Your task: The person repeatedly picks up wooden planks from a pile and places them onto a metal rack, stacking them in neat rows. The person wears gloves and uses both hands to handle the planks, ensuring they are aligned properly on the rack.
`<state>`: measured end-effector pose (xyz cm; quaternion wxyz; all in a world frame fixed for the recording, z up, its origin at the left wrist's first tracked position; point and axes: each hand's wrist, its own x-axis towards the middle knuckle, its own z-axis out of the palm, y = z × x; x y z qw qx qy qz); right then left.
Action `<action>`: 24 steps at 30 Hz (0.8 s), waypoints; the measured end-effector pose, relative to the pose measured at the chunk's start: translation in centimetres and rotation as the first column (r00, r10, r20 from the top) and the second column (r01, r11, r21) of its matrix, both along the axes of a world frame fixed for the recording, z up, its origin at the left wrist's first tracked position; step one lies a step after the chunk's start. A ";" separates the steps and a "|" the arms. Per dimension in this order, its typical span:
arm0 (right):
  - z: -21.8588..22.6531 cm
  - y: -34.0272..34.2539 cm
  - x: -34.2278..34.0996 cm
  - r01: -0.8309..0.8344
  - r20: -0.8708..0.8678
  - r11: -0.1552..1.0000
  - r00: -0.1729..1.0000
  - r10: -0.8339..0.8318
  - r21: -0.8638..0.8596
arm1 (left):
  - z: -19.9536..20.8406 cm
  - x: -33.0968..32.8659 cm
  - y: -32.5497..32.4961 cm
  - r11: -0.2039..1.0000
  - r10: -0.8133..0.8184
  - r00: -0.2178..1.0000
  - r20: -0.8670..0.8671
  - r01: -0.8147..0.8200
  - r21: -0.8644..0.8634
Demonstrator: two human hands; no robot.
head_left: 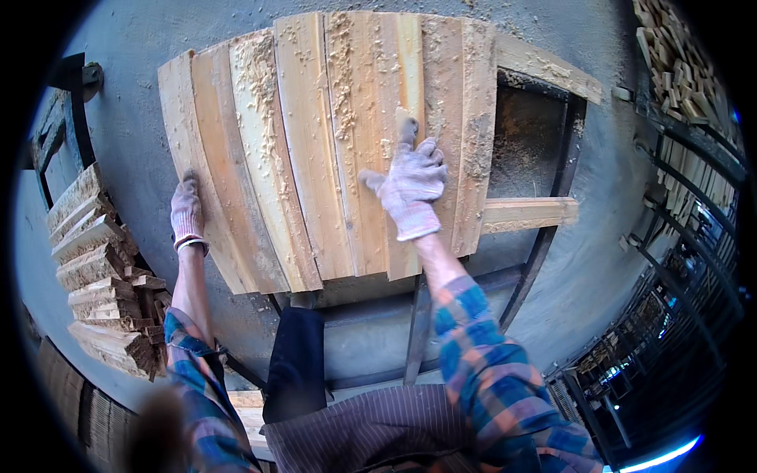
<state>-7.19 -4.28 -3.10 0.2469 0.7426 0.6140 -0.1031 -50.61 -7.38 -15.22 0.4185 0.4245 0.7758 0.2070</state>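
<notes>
Several pale wooden boards (296, 158) lie side by side, scattered with sawdust and shavings, across a dark metal frame (564, 150). At the left edge of the outermost wooden board (206, 181), my left hand (187, 211) in a greyish knit glove holds its side; part of its fingers is hidden. My right hand (413, 185), gloved alike, rests on the boards right of the middle. Its thumb and index finger are stretched apart while the other fingers bend loosely. At the index fingertip is a small tan patch, which I cannot tell is a wood chip or part of the glove.
Rough wood pieces (102, 268) are stacked on the floor at the left. Two crosswise battens (530, 214) show at the frame's right side. Dark metal racks (686, 181) with piled wood strips (682, 71) stand along the right. Grey concrete floor (607, 229) surrounds the frame.
</notes>
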 end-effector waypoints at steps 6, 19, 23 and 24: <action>2.8 -0.4 7.2 0.366 -0.631 0.928 0.736 -0.246 0.064 | 1.4 3.1 1.8 0.984 0.097 0.995 -0.024 -0.099 -0.145; -4.3 -1.3 26.9 0.344 -0.598 0.901 0.791 -0.126 0.265 | 3.5 10.7 3.2 0.946 -0.258 0.723 -0.641 0.055 -0.318; -0.3 -2.8 25.2 0.209 -0.557 0.968 0.825 -0.097 0.141 | 10.7 10.8 -6.0 0.996 0.081 0.798 -0.597 -0.082 0.025; 2.2 -3.4 23.4 0.259 -0.546 0.965 0.804 -0.237 -0.039 | 13.0 10.2 -11.0 0.987 0.127 0.843 -0.522 -0.158 -0.016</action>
